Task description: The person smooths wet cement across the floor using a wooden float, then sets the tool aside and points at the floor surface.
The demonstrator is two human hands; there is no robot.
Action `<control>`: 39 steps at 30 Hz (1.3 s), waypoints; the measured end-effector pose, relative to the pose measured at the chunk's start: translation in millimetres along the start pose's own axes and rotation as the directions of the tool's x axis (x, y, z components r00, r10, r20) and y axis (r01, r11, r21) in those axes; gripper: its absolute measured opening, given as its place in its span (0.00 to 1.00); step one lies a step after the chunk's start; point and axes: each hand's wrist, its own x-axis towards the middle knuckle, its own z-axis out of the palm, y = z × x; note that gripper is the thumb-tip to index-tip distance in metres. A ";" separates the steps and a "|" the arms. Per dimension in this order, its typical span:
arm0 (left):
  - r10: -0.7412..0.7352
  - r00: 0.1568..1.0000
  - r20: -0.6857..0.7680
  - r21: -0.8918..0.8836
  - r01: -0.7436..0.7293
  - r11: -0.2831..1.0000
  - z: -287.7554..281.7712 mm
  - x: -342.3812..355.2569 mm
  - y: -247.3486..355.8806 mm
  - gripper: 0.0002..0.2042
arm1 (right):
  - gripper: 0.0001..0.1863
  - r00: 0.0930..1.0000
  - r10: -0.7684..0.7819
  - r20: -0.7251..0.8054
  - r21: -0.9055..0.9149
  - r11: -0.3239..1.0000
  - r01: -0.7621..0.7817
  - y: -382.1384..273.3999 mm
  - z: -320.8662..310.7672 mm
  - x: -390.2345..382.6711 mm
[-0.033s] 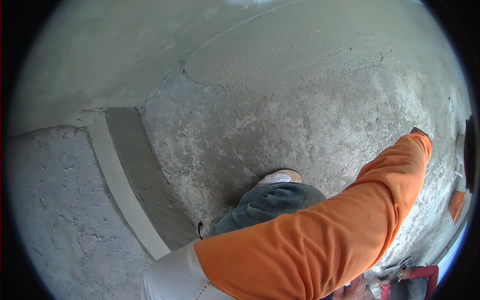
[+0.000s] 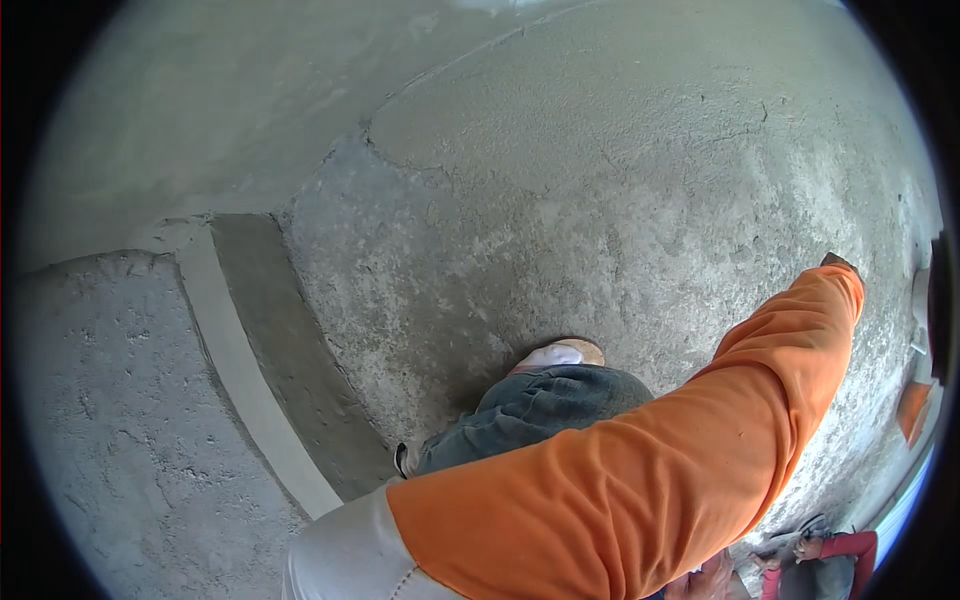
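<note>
An arm in an orange sleeve (image 2: 640,470) with a white shoulder crosses from the lower left to the right; by its shoulder I take it for my left arm. At the cuff only a small dark brown tip of my left hand (image 2: 840,263) shows, close to the rough grey cement surface (image 2: 620,230). The fingers, and anything in them, are hidden. My right hand cannot be made out. Below the sleeve, at the lower edge, is a skin-coloured patch (image 2: 708,580) whose owner I cannot tell.
A leg in blue jeans (image 2: 550,400) and a sandal (image 2: 582,350) lie below the middle. A pale strip (image 2: 255,385) and darker cement band (image 2: 295,350) run down the left. A person in red sleeves (image 2: 845,548) is at lower right, below an orange object (image 2: 912,412).
</note>
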 end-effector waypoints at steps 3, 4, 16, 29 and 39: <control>0.011 1.000 0.018 0.014 -0.011 1.000 -0.1 -2.9 0.2 0.14 | 0.25 1.000 0.000 -0.003 -0.014 1.000 0.000 1.2 2.8 -1.4; 0.013 1.000 0.020 0.016 -0.013 1.000 1.5 -4.3 -0.4 0.14 | 0.26 1.000 -0.009 -0.023 -0.011 1.000 0.008 -0.4 3.5 -0.5; 0.058 0.989 0.139 0.164 -0.081 0.983 12.1 -1.0 0.5 0.14 | 0.27 0.989 -0.135 -0.063 -0.033 0.991 0.133 23.9 13.1 2.9; -0.123 0.992 0.013 0.133 0.120 0.984 12.4 31.2 -52.8 0.15 | 0.28 0.956 -0.106 -0.272 -0.044 0.994 0.098 7.0 -3.4 -7.6; -0.189 0.980 -0.057 0.026 0.191 0.981 22.5 35.4 -70.6 0.18 | 0.27 0.947 -0.143 -0.288 -0.008 0.989 0.147 14.1 -11.5 -17.4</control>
